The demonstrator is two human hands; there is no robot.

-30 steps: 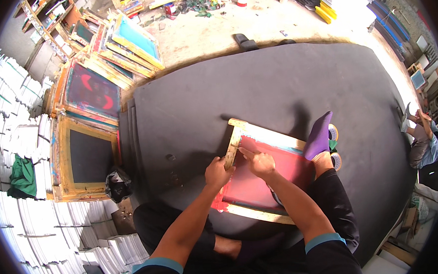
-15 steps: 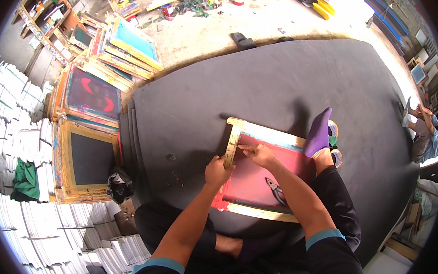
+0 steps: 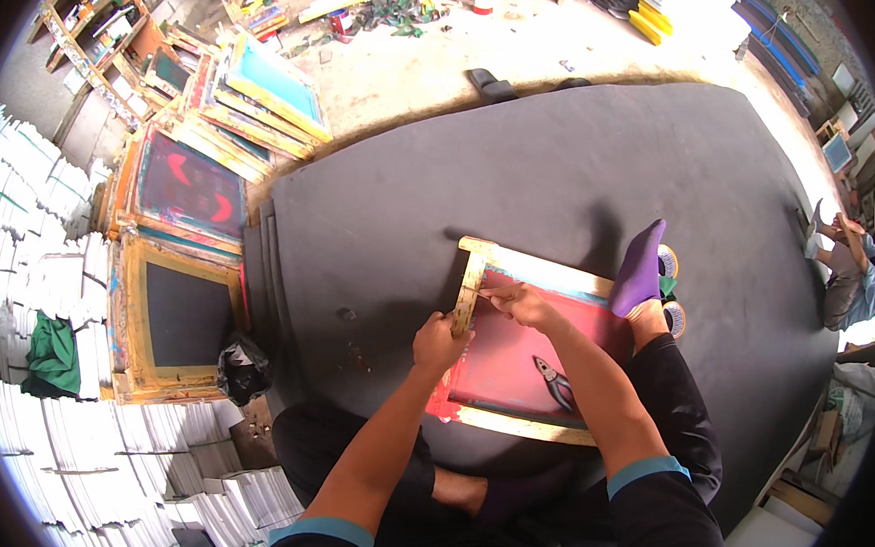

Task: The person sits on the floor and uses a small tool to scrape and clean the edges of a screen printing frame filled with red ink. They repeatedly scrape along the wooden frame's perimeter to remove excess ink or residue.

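Note:
A wooden screen-printing frame (image 3: 527, 429) with red-stained mesh lies in front of me on the black sheet. My left hand (image 3: 441, 340) is wrapped round the lower part of its left wooden bar. My right hand (image 3: 520, 305) is closed against the upper part of that same bar, over the mesh. A thin dark thing seems to run from its fingertips to the wood, too small to name. Pliers (image 3: 553, 382) with dark handles lie on the mesh, beside my right forearm. My foot in a purple sock (image 3: 639, 269) rests by the frame's right end.
Two rolls (image 3: 674, 319) stand beside the foot. Several printing frames (image 3: 185, 314) lean at the left, with a black plastic bag (image 3: 242, 371) close by. White paper stacks (image 3: 72, 446) fill the left side. Another person (image 3: 855, 273) sits at the far right.
The whole view has shifted slightly. Both hands keep their places on the wooden bar, the right fingers a little more curled in; the pliers stay on the mesh.

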